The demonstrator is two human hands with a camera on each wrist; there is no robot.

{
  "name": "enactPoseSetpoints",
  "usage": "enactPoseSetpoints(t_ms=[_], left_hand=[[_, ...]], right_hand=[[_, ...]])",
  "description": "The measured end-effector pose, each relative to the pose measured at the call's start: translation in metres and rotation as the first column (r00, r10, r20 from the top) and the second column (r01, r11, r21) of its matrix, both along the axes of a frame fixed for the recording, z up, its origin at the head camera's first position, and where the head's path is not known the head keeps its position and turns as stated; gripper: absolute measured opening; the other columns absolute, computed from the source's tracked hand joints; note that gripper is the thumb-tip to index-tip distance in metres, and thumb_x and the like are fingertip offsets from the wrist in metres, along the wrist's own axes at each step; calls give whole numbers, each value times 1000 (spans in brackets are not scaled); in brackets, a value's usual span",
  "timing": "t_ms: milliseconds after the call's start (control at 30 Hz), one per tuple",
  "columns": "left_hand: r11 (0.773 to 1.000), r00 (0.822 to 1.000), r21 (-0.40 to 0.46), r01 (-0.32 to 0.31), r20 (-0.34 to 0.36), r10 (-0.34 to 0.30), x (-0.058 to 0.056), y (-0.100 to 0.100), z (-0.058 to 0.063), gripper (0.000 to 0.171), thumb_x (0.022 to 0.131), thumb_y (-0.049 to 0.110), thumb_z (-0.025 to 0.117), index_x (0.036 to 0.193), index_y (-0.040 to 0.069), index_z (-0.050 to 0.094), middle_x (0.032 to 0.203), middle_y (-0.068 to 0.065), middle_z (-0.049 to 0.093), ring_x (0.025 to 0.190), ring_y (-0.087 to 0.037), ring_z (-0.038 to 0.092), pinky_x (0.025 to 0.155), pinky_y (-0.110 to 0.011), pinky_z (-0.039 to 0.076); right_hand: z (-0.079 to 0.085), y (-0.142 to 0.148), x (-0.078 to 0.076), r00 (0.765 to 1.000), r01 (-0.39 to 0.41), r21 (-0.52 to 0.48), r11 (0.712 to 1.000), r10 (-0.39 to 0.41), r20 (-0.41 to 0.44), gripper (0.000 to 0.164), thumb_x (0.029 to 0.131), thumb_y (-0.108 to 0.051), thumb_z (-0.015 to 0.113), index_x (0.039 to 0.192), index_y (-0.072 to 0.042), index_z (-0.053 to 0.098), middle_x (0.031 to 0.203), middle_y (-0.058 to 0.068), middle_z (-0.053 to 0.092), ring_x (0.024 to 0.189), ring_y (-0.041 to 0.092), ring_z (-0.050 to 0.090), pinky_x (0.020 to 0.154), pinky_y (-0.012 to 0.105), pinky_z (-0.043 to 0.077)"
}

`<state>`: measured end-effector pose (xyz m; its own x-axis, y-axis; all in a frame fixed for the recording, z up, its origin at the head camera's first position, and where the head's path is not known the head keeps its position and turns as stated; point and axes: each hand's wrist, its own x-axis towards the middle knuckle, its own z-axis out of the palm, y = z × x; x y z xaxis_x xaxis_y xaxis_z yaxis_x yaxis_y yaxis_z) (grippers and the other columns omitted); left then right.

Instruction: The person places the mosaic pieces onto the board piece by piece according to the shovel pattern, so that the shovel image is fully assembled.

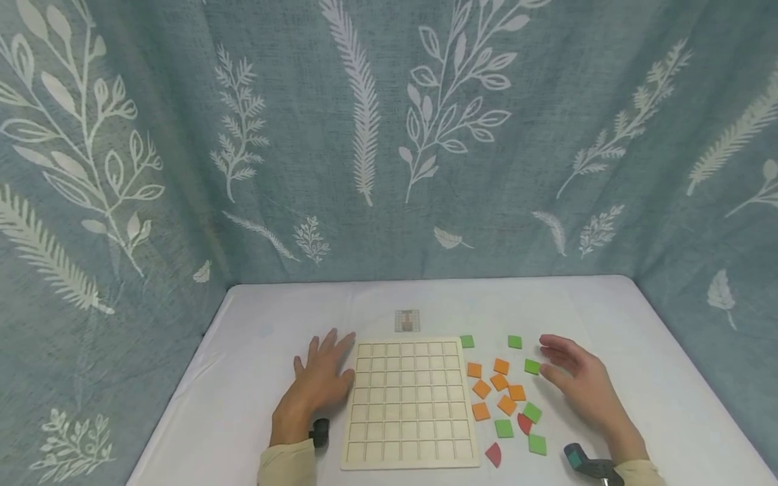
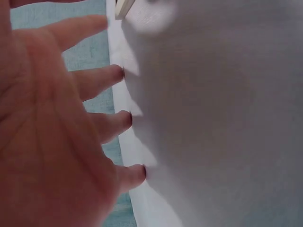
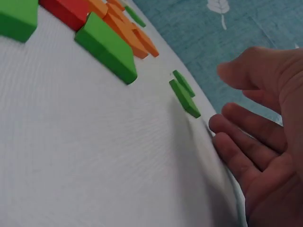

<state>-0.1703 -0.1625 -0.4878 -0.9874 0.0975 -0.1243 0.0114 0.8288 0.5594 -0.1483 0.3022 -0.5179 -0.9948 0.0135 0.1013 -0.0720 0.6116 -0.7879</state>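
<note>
A pale wooden board (image 1: 413, 405) with a grid of square recesses lies on the white table. My left hand (image 1: 322, 378) rests beside its left edge, fingers spread; in the left wrist view the fingertips (image 2: 124, 120) meet the tabletop and a corner of the board (image 2: 124, 7) shows. To the right of the tiles is my right hand (image 1: 580, 381), fingers loosely bent and holding nothing. Closest to its thumb lies a green square tile (image 1: 532, 366), seen edge-on as a green tile (image 3: 184, 98) in the right wrist view.
Several orange square tiles (image 1: 500, 382), several green tiles (image 1: 504, 428) and two red wedge-shaped pieces (image 1: 494, 455) lie scattered right of the board. A small printed card (image 1: 407, 320) sits behind it. Leaf-patterned curtains (image 1: 292, 135) surround the white table (image 1: 292, 307).
</note>
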Motion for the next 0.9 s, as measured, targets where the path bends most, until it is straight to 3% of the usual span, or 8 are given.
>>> enactPoseSetpoints(t_ms=[233, 533, 667, 800, 900], left_hand=[[998, 999, -45, 44, 33, -43, 1, 1, -2, 72, 93, 9, 63, 163, 12, 52, 177, -31, 27, 164, -63, 10, 123, -90, 0], [999, 998, -29, 32, 48, -31, 2, 0, -5, 72, 93, 9, 64, 164, 14, 52, 178, -31, 25, 164, -63, 7, 123, -89, -1], [999, 998, -26, 33, 47, -32, 2, -1, -7, 73, 93, 9, 64, 164, 14, 51, 178, -31, 24, 164, -64, 6, 122, -90, -3], [999, 998, -20, 32, 48, -31, 1, -1, -7, 73, 92, 9, 64, 164, 14, 51, 178, -31, 23, 164, -64, 5, 122, -90, -4], [999, 998, -12, 32, 52, -31, 1, -1, -6, 74, 93, 9, 64, 165, 14, 50, 179, -30, 22, 165, -63, 4, 122, -89, -5]], right_hand=[[-9, 2, -1, 999, 16, 60, 998, -15, -32, 53, 98, -13, 82, 147, -8, 64, 140, 12, 75, 130, 35, 71, 99, 0, 47], [-14, 3, -2, 999, 35, 114, 993, -32, -30, 48, 95, -15, 85, 141, -13, 70, 132, 3, 80, 123, 23, 74, 99, 4, 49], [-15, 3, -3, 999, 37, 126, 991, -34, -22, 47, 95, -13, 84, 139, -14, 71, 131, 1, 80, 124, 24, 74, 101, 8, 51], [-14, 3, -3, 999, 33, 128, 991, -33, -9, 47, 95, -13, 84, 140, -13, 71, 133, 3, 79, 127, 30, 74, 109, 29, 58], [-11, 1, -2, 999, 32, 126, 991, -34, 7, 48, 94, -12, 85, 140, -12, 71, 133, 5, 79, 129, 32, 73, 113, 48, 56]])
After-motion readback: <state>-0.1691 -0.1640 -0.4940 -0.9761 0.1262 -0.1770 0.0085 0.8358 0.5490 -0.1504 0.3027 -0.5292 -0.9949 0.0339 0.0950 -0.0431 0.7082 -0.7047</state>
